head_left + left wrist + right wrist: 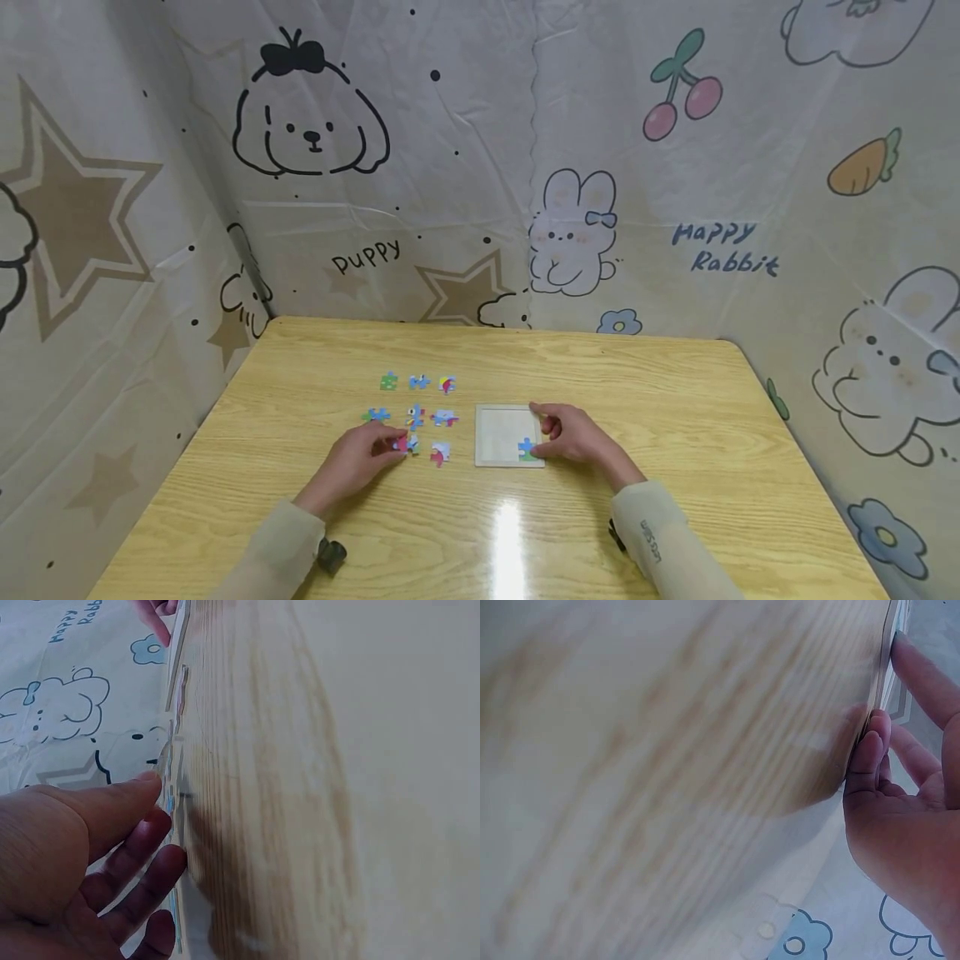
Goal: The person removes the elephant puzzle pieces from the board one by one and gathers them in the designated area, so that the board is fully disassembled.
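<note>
My left hand (pixel 354 460) pinches a pink, blue and green jigsaw piece (pixel 407 445) on the table between thumb and forefinger. In the left wrist view the left hand (pixel 112 862) is low over the tabletop, the pieces seen nearly edge-on. With the thumb by its right edge and the forefinger at its top right corner, my right hand (pixel 573 433) holds a square puzzle tray (pixel 480 437). One blue and green piece (pixel 527 450) sits in the tray's lower right corner. The right wrist view shows the right hand's (pixel 907 772) other fingers curled, touching the tabletop.
Several loose jigsaw pieces lie left of the tray, among them a green one (pixel 387 382), a red and yellow one (pixel 447 384) and a lilac one (pixel 440 452). Printed cloth (pixel 450 192) hangs behind the wooden table (pixel 637 367) and along both sides.
</note>
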Demonstrator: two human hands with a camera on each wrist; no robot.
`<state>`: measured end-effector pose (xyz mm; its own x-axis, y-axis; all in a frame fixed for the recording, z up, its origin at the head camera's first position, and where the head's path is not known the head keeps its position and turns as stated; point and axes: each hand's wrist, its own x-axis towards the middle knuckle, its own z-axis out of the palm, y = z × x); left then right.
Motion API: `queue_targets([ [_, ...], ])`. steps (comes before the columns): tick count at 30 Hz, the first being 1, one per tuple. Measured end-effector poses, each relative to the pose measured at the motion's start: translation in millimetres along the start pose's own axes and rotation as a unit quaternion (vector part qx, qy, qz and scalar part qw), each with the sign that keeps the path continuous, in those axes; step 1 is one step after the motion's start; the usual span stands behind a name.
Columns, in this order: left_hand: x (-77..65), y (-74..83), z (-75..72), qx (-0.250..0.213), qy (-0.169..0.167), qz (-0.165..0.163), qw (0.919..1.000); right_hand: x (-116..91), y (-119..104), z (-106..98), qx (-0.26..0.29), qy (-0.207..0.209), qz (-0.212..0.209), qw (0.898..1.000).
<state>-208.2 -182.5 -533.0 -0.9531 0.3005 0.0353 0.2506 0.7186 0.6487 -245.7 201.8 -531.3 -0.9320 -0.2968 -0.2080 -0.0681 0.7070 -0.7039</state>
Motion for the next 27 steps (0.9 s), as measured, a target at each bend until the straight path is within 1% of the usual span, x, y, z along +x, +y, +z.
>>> queue_targets([
  [20,3.1,-3.9,2.6,0.017,-0.014,0.021,0.9995,-2.6,-2.9,-0.1,0.013,0.001,-0.001,1.000],
  [24,3.9,-5.1,3.7,0.018,-0.016,0.020,0.9995,-2.0,-2.5,-0.3,0.017,0.001,0.002,1.000],
  [27,4.1,-5.8,4.2,0.018,-0.019,0.014,0.9996,-2.0,-2.6,-0.4,0.020,0.001,0.003,1.000],
])
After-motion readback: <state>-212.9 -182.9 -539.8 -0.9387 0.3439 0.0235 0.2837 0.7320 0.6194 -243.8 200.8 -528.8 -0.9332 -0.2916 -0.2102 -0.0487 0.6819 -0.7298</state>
